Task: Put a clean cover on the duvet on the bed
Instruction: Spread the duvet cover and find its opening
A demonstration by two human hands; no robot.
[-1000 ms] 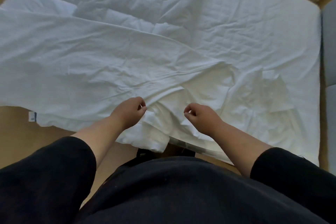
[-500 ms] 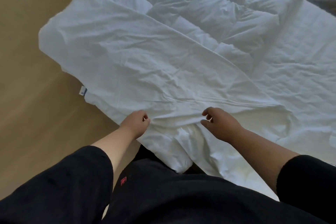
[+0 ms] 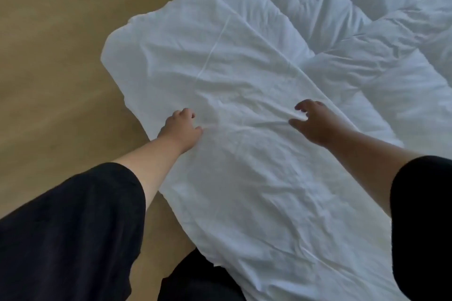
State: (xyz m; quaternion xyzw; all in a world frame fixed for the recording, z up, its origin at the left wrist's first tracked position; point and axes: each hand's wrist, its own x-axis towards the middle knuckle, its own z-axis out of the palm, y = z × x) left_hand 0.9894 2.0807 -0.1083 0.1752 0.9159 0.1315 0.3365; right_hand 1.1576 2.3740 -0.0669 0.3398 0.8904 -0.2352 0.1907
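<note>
The white cover [image 3: 234, 110] lies along the bed's near edge, over the puffy duvet [image 3: 342, 22] — bare tan floor [image 3: 53, 61] beside. Left hand [image 3: 182, 127] pinches a fold of it; right hand [image 3: 311, 121], fingers loosely curled, touches the same ridge.

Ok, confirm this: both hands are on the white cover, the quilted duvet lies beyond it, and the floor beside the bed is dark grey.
Not quite: the head view shows the floor is tan, not dark grey. The rest stands: left hand and right hand are on the white cover, with the quilted duvet beyond it.
</note>
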